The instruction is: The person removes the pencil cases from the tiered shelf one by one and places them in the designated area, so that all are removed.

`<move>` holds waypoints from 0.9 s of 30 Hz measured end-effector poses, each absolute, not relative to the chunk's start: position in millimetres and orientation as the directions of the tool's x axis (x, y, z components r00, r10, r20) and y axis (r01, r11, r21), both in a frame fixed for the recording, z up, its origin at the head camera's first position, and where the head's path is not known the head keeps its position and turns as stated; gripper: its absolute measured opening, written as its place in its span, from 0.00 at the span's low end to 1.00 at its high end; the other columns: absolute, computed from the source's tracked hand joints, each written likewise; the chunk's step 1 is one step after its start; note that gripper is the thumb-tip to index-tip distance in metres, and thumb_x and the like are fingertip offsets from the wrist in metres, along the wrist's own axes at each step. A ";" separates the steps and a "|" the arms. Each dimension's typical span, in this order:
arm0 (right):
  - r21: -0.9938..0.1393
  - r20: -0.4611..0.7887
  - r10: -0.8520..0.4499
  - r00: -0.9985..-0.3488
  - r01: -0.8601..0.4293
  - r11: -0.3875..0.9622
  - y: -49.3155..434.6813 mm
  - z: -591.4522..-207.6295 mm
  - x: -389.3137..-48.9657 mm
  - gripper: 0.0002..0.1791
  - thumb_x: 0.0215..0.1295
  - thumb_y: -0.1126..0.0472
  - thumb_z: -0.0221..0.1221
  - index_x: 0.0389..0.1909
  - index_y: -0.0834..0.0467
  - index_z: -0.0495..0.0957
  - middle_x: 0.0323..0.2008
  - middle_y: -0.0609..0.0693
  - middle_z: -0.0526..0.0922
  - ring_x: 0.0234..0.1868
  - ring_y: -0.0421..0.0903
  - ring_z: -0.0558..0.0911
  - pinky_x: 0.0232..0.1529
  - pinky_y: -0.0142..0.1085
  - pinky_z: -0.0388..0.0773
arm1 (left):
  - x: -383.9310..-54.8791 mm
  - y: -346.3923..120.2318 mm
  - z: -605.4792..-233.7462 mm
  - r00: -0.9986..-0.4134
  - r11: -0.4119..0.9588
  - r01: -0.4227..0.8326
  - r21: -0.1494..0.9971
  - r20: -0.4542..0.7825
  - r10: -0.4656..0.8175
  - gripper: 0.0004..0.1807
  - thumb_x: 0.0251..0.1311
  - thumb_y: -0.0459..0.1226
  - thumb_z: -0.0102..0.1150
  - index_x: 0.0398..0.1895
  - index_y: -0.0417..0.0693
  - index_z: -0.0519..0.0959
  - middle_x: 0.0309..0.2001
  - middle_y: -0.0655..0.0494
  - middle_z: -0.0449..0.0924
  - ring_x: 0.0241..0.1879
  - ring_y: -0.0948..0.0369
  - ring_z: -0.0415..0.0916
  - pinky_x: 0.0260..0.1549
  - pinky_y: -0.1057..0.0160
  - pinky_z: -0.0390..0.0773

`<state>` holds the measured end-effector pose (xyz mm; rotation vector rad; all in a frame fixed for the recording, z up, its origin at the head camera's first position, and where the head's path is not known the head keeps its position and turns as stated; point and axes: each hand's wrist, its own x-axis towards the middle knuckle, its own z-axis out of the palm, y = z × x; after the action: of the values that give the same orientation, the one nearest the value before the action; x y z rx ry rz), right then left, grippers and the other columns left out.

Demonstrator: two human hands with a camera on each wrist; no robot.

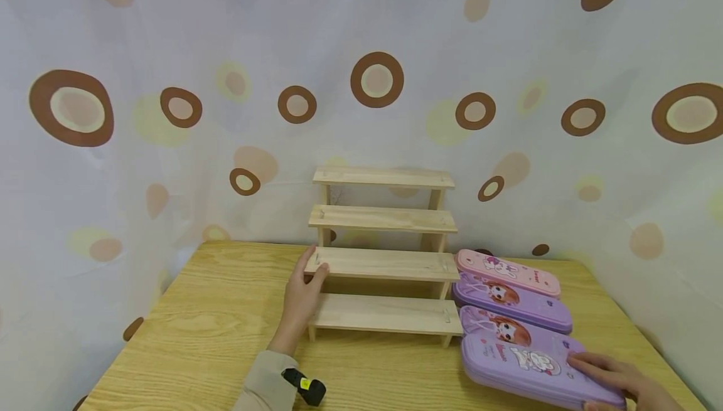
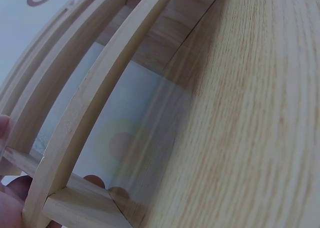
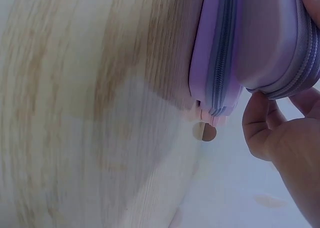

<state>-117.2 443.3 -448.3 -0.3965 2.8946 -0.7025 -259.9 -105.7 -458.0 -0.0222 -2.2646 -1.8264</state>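
A four-step wooden display rack [image 1: 390, 314] stands on the table. At its left end, my left hand [image 1: 301, 295] grips the second step from the bottom, thumb on top; only part of this hand [image 2: 9, 208] appears in the left wrist view. My right hand [image 1: 624, 378] pinches the right end of a purple pencil case [image 1: 491, 357] with a rabbit print. That case is slightly tilted and overlaps a purple girl-print pencil case [image 1: 480, 320]. In the right wrist view, the thumb and fingers of my right hand [image 3: 295, 138] hold the case's zippered end [image 3: 265, 43].
Right of the rack lie another purple girl-print case [image 1: 531, 305] and a pink rabbit case [image 1: 525, 275], one behind the other. The wood-grain table [image 1: 186, 329] meets a dotted cloth backdrop [image 1: 333, 41] behind and at both sides. A black strap device [image 1: 307, 389] sits on the left wrist.
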 end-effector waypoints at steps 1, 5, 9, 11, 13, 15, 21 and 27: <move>-0.478 -0.065 -0.305 -0.950 -0.238 0.845 444.8 -449.0 -117.5 0.27 0.69 0.53 0.60 0.69 0.50 0.72 0.58 0.28 0.66 0.54 0.45 0.70 0.38 0.32 0.71 | -260.0 -105.8 -458.2 -0.973 0.221 0.156 0.963 0.188 -0.131 0.32 0.69 0.56 0.53 0.74 0.68 0.61 0.59 0.50 0.73 0.40 0.55 0.72 0.36 0.59 0.74; -0.502 -0.042 -0.359 -0.933 -0.291 0.815 450.7 -453.3 -118.2 0.26 0.69 0.56 0.61 0.68 0.46 0.73 0.57 0.21 0.63 0.49 0.26 0.63 0.35 0.25 0.68 | -260.7 -106.0 -458.6 -0.975 0.215 0.157 0.964 0.186 -0.125 0.32 0.69 0.56 0.53 0.74 0.69 0.61 0.55 0.49 0.75 0.41 0.54 0.73 0.36 0.59 0.74; -0.470 0.071 -0.452 -0.889 -0.429 0.771 456.2 -462.5 -120.7 0.30 0.63 0.59 0.64 0.67 0.43 0.74 0.57 0.20 0.64 0.46 0.25 0.66 0.35 0.25 0.69 | -261.0 -106.0 -458.5 -0.974 0.215 0.159 0.964 0.188 -0.124 0.32 0.69 0.56 0.53 0.74 0.68 0.61 0.57 0.50 0.75 0.41 0.53 0.73 0.36 0.59 0.74; -0.435 0.152 -0.518 -0.842 -0.528 0.730 459.5 -468.1 -122.6 0.34 0.58 0.63 0.65 0.67 0.44 0.73 0.58 0.23 0.66 0.46 0.27 0.69 0.35 0.25 0.69 | -260.8 -106.0 -458.3 -0.974 0.215 0.159 0.964 0.188 -0.123 0.32 0.69 0.56 0.53 0.74 0.68 0.61 0.58 0.49 0.74 0.41 0.53 0.73 0.36 0.59 0.74; -0.388 0.222 -0.554 -0.803 -0.593 0.705 461.1 -473.4 -124.2 0.38 0.51 0.65 0.66 0.67 0.43 0.73 0.59 0.25 0.68 0.46 0.29 0.71 0.34 0.26 0.69 | -260.7 -105.9 -458.1 -0.974 0.214 0.158 0.964 0.188 -0.125 0.32 0.69 0.56 0.53 0.74 0.68 0.61 0.60 0.49 0.73 0.41 0.54 0.73 0.37 0.59 0.74; -0.362 0.269 -0.580 -0.769 -0.639 0.679 462.0 -477.8 -125.3 0.40 0.48 0.66 0.66 0.66 0.42 0.74 0.59 0.27 0.70 0.47 0.30 0.72 0.35 0.27 0.70 | -260.3 -105.9 -458.0 -0.975 0.214 0.157 0.964 0.186 -0.125 0.32 0.69 0.56 0.53 0.74 0.68 0.61 0.62 0.49 0.72 0.42 0.54 0.73 0.38 0.59 0.74; -0.230 0.358 -0.638 -0.682 -0.727 0.647 458.5 -486.3 -126.9 0.44 0.42 0.65 0.68 0.65 0.39 0.74 0.56 0.32 0.74 0.49 0.32 0.74 0.35 0.30 0.72 | -259.3 -105.8 -458.2 -0.976 0.219 0.153 0.964 0.182 -0.121 0.32 0.69 0.56 0.53 0.75 0.68 0.60 0.66 0.49 0.68 0.43 0.55 0.72 0.39 0.59 0.74; -0.362 0.269 -0.632 -0.727 -0.684 0.633 457.3 -488.2 -127.1 0.41 0.50 0.69 0.65 0.66 0.38 0.73 0.57 0.29 0.71 0.49 0.30 0.72 0.35 0.27 0.71 | -260.0 -105.6 -458.1 -0.975 0.215 0.154 0.964 0.183 -0.126 0.32 0.69 0.56 0.53 0.75 0.68 0.61 0.60 0.48 0.73 0.41 0.54 0.72 0.35 0.60 0.73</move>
<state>-127.1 457.3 -488.2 -1.1911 2.9433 -0.7316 -260.0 -105.6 -458.1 -0.0267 -2.2650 -1.8397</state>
